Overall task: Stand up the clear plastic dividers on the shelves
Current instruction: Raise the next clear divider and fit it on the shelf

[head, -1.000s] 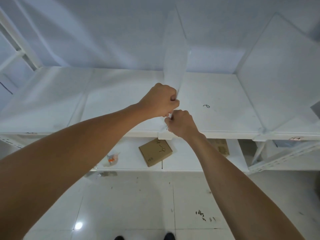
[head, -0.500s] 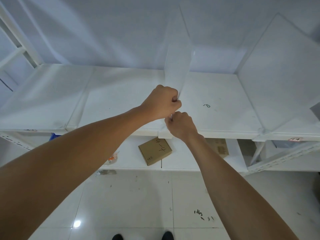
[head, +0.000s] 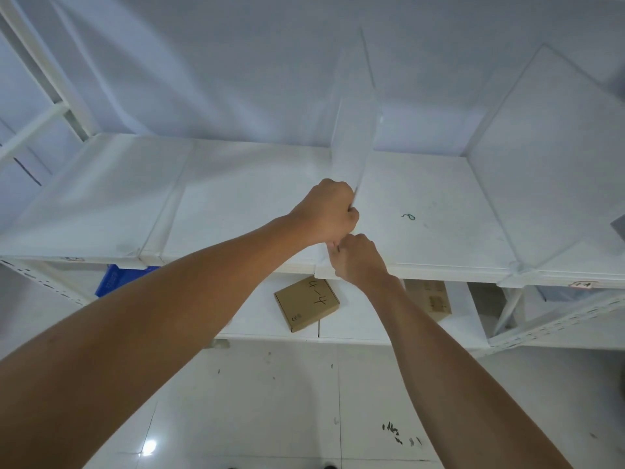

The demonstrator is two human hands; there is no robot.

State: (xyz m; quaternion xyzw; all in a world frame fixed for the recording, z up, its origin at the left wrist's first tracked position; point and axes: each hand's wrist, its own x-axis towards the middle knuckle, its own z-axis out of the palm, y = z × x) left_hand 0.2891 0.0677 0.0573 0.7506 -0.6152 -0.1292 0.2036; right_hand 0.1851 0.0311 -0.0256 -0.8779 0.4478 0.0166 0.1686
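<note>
A clear plastic divider (head: 353,130) stands upright on the white upper shelf (head: 257,198), running from the front edge to the back wall. My left hand (head: 326,211) is closed around its front edge. My right hand (head: 356,258) pinches the divider's lower front corner at the shelf lip, just below the left hand. A second clear divider (head: 548,157) stands at the right. A third one (head: 162,218) lies low on the shelf at the left.
A cardboard box marked 4-4 (head: 306,304) lies on the lower shelf, with another box (head: 429,299) to its right. A blue bin (head: 115,279) sits under the upper shelf at left. White uprights (head: 50,82) stand at far left. Tiled floor lies below.
The view has shifted slightly, and the blue bin has come into sight at left. Both hands stay at the divider's front edge; the divider stands a little straighter.
</note>
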